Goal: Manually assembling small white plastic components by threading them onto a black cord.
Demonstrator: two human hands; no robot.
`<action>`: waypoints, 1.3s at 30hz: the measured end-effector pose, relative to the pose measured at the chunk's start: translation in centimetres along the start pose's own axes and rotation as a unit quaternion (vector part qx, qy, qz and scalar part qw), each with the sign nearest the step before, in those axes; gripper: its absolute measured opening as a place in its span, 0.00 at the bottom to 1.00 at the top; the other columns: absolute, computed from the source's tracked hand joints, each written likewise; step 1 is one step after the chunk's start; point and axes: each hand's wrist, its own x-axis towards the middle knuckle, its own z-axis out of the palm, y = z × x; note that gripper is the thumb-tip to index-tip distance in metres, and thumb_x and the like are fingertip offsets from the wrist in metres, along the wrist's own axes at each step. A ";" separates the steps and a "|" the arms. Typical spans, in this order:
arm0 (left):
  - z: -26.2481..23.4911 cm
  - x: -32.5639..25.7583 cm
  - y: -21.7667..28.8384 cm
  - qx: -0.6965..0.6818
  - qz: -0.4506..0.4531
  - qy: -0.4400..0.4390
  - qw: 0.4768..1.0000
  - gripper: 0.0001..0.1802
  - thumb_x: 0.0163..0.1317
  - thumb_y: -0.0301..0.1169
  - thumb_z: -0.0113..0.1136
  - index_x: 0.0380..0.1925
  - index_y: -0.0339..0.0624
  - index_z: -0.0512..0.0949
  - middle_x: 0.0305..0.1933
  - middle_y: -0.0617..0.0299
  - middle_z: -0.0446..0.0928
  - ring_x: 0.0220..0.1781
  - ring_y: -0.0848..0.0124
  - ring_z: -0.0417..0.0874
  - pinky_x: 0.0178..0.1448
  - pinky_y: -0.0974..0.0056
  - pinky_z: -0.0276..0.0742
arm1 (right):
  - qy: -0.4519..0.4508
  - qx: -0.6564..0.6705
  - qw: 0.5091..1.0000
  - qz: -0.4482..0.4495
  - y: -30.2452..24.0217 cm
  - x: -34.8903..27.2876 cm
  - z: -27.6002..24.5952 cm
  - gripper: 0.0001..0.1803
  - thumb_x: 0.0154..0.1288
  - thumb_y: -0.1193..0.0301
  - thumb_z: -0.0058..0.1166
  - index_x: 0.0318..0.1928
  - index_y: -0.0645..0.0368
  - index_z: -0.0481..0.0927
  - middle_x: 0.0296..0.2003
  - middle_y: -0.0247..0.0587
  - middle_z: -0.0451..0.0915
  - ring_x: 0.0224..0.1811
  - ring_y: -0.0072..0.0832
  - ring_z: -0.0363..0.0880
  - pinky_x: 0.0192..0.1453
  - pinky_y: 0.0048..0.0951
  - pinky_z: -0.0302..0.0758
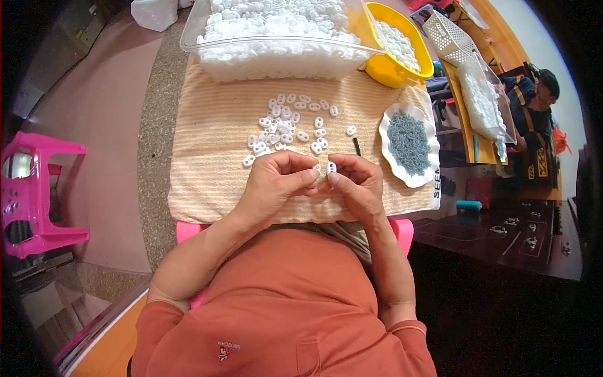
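Observation:
In front of my body, my left hand (pixel 276 182) and my right hand (pixel 359 185) are close together, just above the striped towel. The right thumb and fingers pinch a small white oval plastic piece with two holes (pixel 331 167), held upright. My left thumb and forefinger are pressed together at a tiny pale part that their tips mostly cover; its kind cannot be made out. Just beyond the hands lies a loose heap of the same white two-holed pieces (pixel 286 126). One single white piece (pixel 351 131) and a short thin black rod (pixel 357 146) rest apart, nearer my right hand.
A scalloped white dish (pixel 387 159) at right holds small grey spring-like parts (pixel 409 143). Beyond are a large clear bin (pixel 276 47) and a yellow basin (pixel 411 78), both holding white pieces. A pink stool (pixel 47 151) stands left. Another person (pixel 531 107) sits far right.

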 end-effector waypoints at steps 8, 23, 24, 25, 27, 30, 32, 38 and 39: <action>0.0 0.1 -0.3 0.004 0.009 -0.005 1.000 0.09 0.60 0.23 0.63 0.41 0.32 0.78 0.35 0.58 0.81 0.34 0.73 0.83 0.40 0.69 0.83 | -0.019 -0.011 1.000 -0.013 0.3 0.0 -0.1 0.16 0.61 0.84 0.56 0.51 0.71 0.75 0.39 0.47 0.82 0.38 0.29 0.83 0.43 0.28 0.82; 0.1 0.1 -0.5 -0.005 0.006 -0.015 1.000 0.10 0.60 0.23 0.63 0.41 0.32 0.78 0.35 0.57 0.81 0.35 0.74 0.82 0.41 0.69 0.83 | -0.019 -0.031 0.999 0.003 -0.1 -0.2 0.1 0.16 0.62 0.83 0.57 0.51 0.71 0.76 0.41 0.46 0.82 0.41 0.28 0.83 0.47 0.28 0.81; 0.1 0.1 -0.5 -0.006 0.007 -0.016 1.000 0.10 0.60 0.24 0.63 0.41 0.32 0.78 0.35 0.57 0.81 0.35 0.74 0.82 0.42 0.70 0.82 | -0.019 -0.031 0.999 0.004 -0.1 -0.2 0.1 0.16 0.62 0.83 0.57 0.51 0.71 0.76 0.41 0.46 0.82 0.41 0.28 0.83 0.47 0.28 0.81; 0.1 0.1 -0.5 -0.007 0.009 -0.018 1.000 0.10 0.60 0.24 0.63 0.41 0.32 0.78 0.35 0.57 0.81 0.35 0.74 0.82 0.42 0.70 0.82 | -0.018 -0.031 0.999 0.006 -0.1 -0.2 0.1 0.16 0.62 0.83 0.57 0.51 0.71 0.76 0.41 0.46 0.82 0.42 0.29 0.83 0.47 0.28 0.81; 0.1 0.1 -0.5 -0.009 0.008 -0.018 1.000 0.10 0.60 0.24 0.63 0.41 0.32 0.78 0.35 0.57 0.81 0.35 0.73 0.82 0.41 0.70 0.82 | -0.017 -0.032 0.999 0.009 -0.1 -0.2 0.2 0.16 0.62 0.83 0.57 0.51 0.71 0.76 0.41 0.47 0.82 0.42 0.29 0.83 0.47 0.28 0.81; 0.1 0.0 -0.5 -0.010 0.007 -0.020 1.000 0.10 0.60 0.24 0.63 0.41 0.32 0.78 0.35 0.57 0.82 0.35 0.73 0.82 0.41 0.70 0.82 | -0.018 -0.031 0.999 0.010 -0.3 -0.3 0.3 0.16 0.62 0.83 0.57 0.51 0.71 0.76 0.41 0.46 0.82 0.42 0.28 0.83 0.48 0.28 0.81; 0.2 0.0 -0.4 -0.010 0.006 -0.022 1.000 0.10 0.60 0.24 0.63 0.41 0.32 0.78 0.35 0.57 0.82 0.35 0.73 0.82 0.41 0.70 0.82 | -0.018 -0.014 1.000 0.012 -0.4 -0.3 0.5 0.16 0.62 0.83 0.58 0.51 0.71 0.77 0.41 0.46 0.83 0.42 0.28 0.83 0.48 0.27 0.81; 0.3 -0.1 -0.2 -0.013 -0.005 -0.013 1.000 0.09 0.61 0.23 0.62 0.40 0.30 0.79 0.33 0.60 0.81 0.34 0.75 0.81 0.41 0.71 0.80 | -0.014 -0.026 0.999 0.014 -0.6 -0.4 0.5 0.16 0.62 0.82 0.58 0.51 0.70 0.77 0.41 0.45 0.83 0.42 0.26 0.83 0.47 0.26 0.80; 0.3 -0.1 -0.3 -0.016 -0.006 -0.012 1.000 0.09 0.60 0.23 0.62 0.40 0.31 0.79 0.34 0.58 0.81 0.33 0.74 0.82 0.41 0.70 0.81 | -0.014 -0.026 0.999 0.014 -0.5 -0.4 0.5 0.16 0.62 0.82 0.58 0.51 0.70 0.77 0.41 0.45 0.83 0.42 0.26 0.83 0.47 0.26 0.80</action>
